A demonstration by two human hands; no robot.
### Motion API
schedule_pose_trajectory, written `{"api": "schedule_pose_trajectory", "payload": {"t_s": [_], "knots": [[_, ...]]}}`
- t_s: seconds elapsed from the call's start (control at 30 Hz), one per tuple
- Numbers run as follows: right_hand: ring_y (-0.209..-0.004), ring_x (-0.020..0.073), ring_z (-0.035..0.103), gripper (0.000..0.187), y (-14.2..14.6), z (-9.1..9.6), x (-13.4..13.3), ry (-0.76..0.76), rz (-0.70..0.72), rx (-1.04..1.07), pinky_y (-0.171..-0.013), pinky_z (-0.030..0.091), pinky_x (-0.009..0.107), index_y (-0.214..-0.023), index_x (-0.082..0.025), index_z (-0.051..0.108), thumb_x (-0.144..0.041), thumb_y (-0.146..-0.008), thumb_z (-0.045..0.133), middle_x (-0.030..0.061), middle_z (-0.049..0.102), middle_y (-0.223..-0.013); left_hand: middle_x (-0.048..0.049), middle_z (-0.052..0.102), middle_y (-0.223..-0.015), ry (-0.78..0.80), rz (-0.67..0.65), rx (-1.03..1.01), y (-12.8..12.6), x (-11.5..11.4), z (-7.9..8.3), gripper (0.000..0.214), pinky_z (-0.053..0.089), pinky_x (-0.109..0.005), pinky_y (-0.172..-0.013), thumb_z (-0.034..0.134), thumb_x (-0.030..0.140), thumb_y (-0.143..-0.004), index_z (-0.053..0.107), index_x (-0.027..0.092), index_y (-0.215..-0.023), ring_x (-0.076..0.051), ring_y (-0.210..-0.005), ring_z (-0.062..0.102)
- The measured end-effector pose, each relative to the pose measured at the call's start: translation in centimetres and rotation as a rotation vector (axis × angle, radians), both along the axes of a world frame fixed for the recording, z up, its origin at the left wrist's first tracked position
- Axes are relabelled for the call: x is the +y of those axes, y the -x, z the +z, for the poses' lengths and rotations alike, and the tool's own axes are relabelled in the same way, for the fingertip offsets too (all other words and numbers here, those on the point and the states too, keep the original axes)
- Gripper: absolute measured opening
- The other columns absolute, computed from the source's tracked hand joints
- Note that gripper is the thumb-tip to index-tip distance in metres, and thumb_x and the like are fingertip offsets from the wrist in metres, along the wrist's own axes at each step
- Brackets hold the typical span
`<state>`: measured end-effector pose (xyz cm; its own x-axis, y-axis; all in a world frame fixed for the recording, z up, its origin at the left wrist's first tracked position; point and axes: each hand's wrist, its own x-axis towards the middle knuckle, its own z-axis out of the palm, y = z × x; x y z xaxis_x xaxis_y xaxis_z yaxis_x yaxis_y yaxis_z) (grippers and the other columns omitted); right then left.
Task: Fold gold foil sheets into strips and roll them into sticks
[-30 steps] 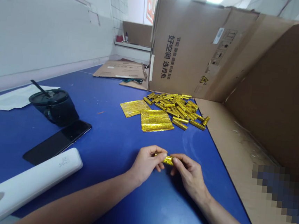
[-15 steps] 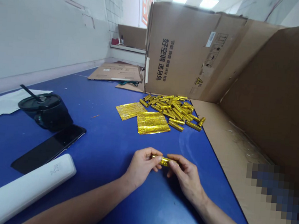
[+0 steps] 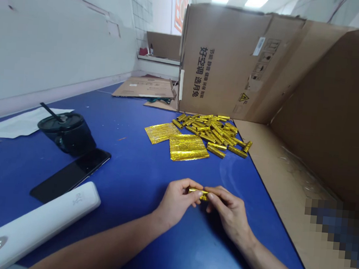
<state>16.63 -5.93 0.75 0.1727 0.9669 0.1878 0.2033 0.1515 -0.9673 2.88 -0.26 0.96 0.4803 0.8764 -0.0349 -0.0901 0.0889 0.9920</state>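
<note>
One gold foil roll (image 3: pixel 198 193) is held just above the desk (image 3: pixel 132 168). It is a short, crinkled, reflective cylinder, laid crosswise between the hands and partly concealed by the fingers. Its left end is pinched by the thumb and fingertips of the left hand (image 3: pixel 178 199), and its right end is gripped by the thumb and fingers of the right hand (image 3: pixel 227 210). Both hands are nearly closed, with the backs turned upward. The forearms are extended inward from the lower edge of the view, and the fingertips are brought close together at the roll.

Two flat gold foil sheets (image 3: pixel 188 148) are laid side by side ahead of the hands. Beyond them, a pile of rolled gold foil tubes (image 3: pixel 209 131) is heaped against a cardboard box panel (image 3: pixel 223 63); the tubes overlap too much to be counted exactly. One black tumbler (image 3: pixel 68 135) with a straw, one smartphone (image 3: pixel 72 175), one white case (image 3: pixel 38 222) and one sheet of white paper (image 3: pixel 20 124) are placed to the left.
</note>
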Motion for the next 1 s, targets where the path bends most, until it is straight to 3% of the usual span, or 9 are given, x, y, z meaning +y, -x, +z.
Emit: {"api": "schedule_pose_trajectory", "payload": {"t_s": [0.1, 0.23, 0.37, 0.6, 0.8, 1.0], "knots": [[-0.047, 0.0110, 0.053, 0.026, 0.0, -0.1, 0.0, 0.060, -0.025, 0.070, -0.049, 0.042, 0.024, -0.093, -0.016, 0.061, -0.031, -0.072, 0.059, -0.0013, 0.058, -0.058, -0.0008, 0.058, -0.056, 0.014, 0.038, -0.017, 0.0, 0.2, 0.1, 0.015, 0.043, -0.019, -0.048, 0.059, 0.020, -0.065, 0.060, 0.009, -0.075, -0.009, -0.049, 0.052], [-0.047, 0.0111, 0.053, 0.023, -0.1, -0.1, 0.1, 0.096, -0.044, 0.107, -0.050, 0.043, 0.024, -0.084, -0.014, 0.062, -0.032, -0.069, 0.060, -0.0011, 0.060, -0.054, -0.0015, 0.060, -0.060, 0.032, 0.027, -0.026, 0.0, 0.4, 0.1, 0.020, 0.043, -0.019, -0.048, 0.060, 0.021, -0.065, 0.059, 0.009, -0.082, -0.009, -0.052, 0.054], [-0.047, 0.0118, 0.054, 0.027, -0.2, -0.1, 0.2, 0.085, -0.042, 0.137, -0.051, 0.043, 0.024, -0.089, -0.015, 0.060, -0.033, -0.069, 0.061, -0.0011, 0.062, -0.054, -0.0004, 0.058, -0.055, 0.031, 0.015, -0.014, 0.1, 0.6, -0.1, 0.019, 0.041, -0.018, -0.046, 0.059, 0.021, -0.067, 0.060, 0.009, -0.082, -0.008, -0.047, 0.051], [-0.049, 0.0128, 0.055, 0.024, -0.4, 0.0, 0.2, 0.079, -0.071, 0.064, -0.054, 0.042, 0.025, -0.084, -0.014, 0.063, -0.034, -0.073, 0.056, -0.0009, 0.061, -0.048, -0.0012, 0.058, -0.056, 0.017, 0.038, -0.050, 0.1, 0.9, -0.3, 0.018, 0.042, -0.018, -0.045, 0.059, 0.024, -0.068, 0.061, 0.009, -0.077, -0.009, -0.048, 0.053], [-0.054, 0.0136, 0.058, 0.024, -0.4, -0.2, 0.2, 0.069, -0.041, 0.150, -0.057, 0.045, 0.026, -0.088, -0.016, 0.061, -0.031, -0.070, 0.061, 0.0002, 0.064, -0.059, -0.0026, 0.060, -0.067, 0.044, 0.066, -0.093, 0.1, 1.1, -0.1, 0.024, 0.042, -0.019, -0.044, 0.060, 0.026, -0.067, 0.058, 0.010, -0.084, -0.009, -0.050, 0.054], [-0.062, 0.0144, 0.061, 0.034, -0.5, -0.4, 0.4, 0.024, -0.088, 0.243, -0.061, 0.047, 0.027, -0.096, -0.020, 0.057, -0.030, -0.065, 0.066, 0.0011, 0.064, -0.078, -0.0016, 0.057, -0.059, 0.081, 0.089, -0.117, 0.2, 1.3, 0.0, 0.022, 0.044, -0.020, -0.046, 0.061, 0.025, -0.066, 0.056, 0.009, -0.080, -0.010, -0.050, 0.054]]}}
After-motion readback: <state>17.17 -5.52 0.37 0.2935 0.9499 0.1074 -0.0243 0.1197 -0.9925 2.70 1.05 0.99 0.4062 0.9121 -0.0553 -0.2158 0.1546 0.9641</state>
